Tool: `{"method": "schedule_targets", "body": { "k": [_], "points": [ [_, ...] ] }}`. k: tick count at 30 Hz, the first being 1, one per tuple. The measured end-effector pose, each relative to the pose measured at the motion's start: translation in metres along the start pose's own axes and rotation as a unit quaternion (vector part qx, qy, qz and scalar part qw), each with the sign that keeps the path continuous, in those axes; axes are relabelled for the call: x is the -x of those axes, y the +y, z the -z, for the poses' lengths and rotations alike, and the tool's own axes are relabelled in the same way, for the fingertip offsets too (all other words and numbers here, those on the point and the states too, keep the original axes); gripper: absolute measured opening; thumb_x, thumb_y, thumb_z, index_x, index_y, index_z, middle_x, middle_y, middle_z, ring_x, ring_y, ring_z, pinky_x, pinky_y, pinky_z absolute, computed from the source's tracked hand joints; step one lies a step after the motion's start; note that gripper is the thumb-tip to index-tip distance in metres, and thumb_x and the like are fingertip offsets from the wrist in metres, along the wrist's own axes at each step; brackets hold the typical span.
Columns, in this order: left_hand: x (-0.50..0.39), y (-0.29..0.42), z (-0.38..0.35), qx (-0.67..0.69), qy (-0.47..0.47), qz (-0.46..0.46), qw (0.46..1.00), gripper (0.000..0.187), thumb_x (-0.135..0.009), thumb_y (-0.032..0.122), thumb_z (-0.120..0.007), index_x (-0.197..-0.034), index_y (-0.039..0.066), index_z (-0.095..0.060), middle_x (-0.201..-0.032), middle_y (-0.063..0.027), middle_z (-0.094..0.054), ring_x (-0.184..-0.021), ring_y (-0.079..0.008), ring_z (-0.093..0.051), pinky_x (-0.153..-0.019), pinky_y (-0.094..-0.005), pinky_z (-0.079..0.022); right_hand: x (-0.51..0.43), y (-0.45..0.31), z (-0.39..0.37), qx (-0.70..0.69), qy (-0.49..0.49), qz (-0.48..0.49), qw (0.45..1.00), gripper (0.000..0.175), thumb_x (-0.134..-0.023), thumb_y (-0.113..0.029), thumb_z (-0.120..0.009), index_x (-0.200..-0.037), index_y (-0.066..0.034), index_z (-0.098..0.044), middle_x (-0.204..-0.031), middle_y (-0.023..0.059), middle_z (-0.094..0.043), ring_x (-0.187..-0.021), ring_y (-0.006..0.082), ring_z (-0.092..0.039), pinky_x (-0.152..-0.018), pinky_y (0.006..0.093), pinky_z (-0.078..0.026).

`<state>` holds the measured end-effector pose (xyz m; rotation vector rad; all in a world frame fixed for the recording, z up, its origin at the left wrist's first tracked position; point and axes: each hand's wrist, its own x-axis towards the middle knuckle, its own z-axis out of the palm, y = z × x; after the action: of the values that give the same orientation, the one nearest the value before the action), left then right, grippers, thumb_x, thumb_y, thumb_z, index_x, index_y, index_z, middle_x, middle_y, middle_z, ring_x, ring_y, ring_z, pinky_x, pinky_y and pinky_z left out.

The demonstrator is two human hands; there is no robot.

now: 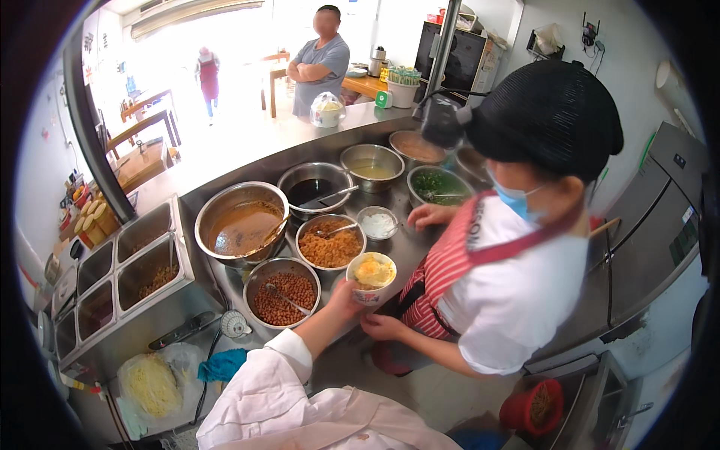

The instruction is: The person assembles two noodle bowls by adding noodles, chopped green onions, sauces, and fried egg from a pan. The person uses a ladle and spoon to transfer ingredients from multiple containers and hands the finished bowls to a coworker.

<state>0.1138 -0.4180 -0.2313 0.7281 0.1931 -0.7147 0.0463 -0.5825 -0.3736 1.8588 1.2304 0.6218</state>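
Observation:
My left hand (344,301) grips a printed paper bowl (370,293) by its side, holding it up past the front edge of the steel counter. Yellowish food that looks like egg (373,271) fills its top. My right hand is out of view. Close to the held bowl are a steel bowl of orange-brown chopped topping (331,250) and a steel bowl of brown beans or nuts (284,295), each with a spoon. A co-worker's hand (385,327) is just below the paper bowl; their other hand (430,215) is beside a small bowl of white powder (378,223).
Behind stand large steel bowls of brown sauce (242,228), dark liquid (311,190) and chopped greens (441,185). A steel bain-marie (188,281) is left, near a ladle-like tool (235,323), teal cloth (223,364) and bagged noodles (151,385). A co-worker (506,281) stands close on the right.

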Motion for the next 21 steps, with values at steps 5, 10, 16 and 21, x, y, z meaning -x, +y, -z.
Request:
{"method": "schedule_targets", "body": {
  "k": [5, 10, 16, 21],
  "points": [
    [-0.051, -0.018, 0.006, -0.005, 0.007, -0.014, 1.000, 0.046, -0.077, -0.002, -0.041, -0.123, 0.004, -0.042, -0.117, -0.0179, -0.053, -0.104, -0.0357, -0.057, -0.085, -0.0511, -0.050, 0.011, 0.002, -0.010, 0.308, -0.077, -0.147, 0.937, 0.033, -0.089, -0.014, -0.044, -0.117, 0.0006, -0.055, -0.119, 0.0121, -0.054, -0.114, 0.0247, -0.047, -0.102, 0.0404, -0.037],
    [-0.083, -0.034, 0.004, -0.010, 0.037, -0.064, 0.997, 0.047, -0.081, -0.003, -0.042, -0.127, 0.005, -0.037, -0.119, -0.0180, -0.051, -0.101, -0.0362, -0.058, -0.082, -0.0496, -0.051, 0.022, 0.035, -0.013, 0.357, -0.133, -0.192, 0.905, 0.047, -0.088, -0.017, -0.044, -0.133, -0.0009, -0.040, -0.138, 0.0117, -0.038, -0.130, 0.0254, -0.031, -0.107, 0.0450, -0.031],
    [-0.091, -0.040, -0.002, -0.029, 0.083, -0.093, 0.992, 0.044, -0.086, 0.000, -0.049, -0.129, 0.009, -0.042, -0.116, -0.0124, -0.056, -0.099, -0.0330, -0.060, -0.078, -0.0471, -0.054, 0.020, 0.064, -0.014, 0.580, -0.155, -0.102, 0.793, 0.035, -0.095, -0.030, -0.043, -0.117, -0.0043, -0.052, -0.107, 0.0105, -0.057, -0.099, 0.0190, -0.052, -0.090, 0.0352, -0.047],
    [-0.026, -0.035, 0.007, 0.025, 0.159, 0.006, 0.987, 0.046, -0.091, 0.010, -0.049, -0.134, 0.013, -0.035, -0.120, -0.0119, -0.054, -0.102, -0.0310, -0.058, -0.089, -0.0477, -0.048, 0.014, 0.092, -0.006, 0.709, -0.169, -0.083, 0.679, 0.041, -0.088, -0.040, -0.055, -0.111, -0.0064, -0.055, -0.089, 0.0097, -0.061, -0.078, 0.0198, -0.056, -0.077, 0.0327, -0.050]
  ]
}}
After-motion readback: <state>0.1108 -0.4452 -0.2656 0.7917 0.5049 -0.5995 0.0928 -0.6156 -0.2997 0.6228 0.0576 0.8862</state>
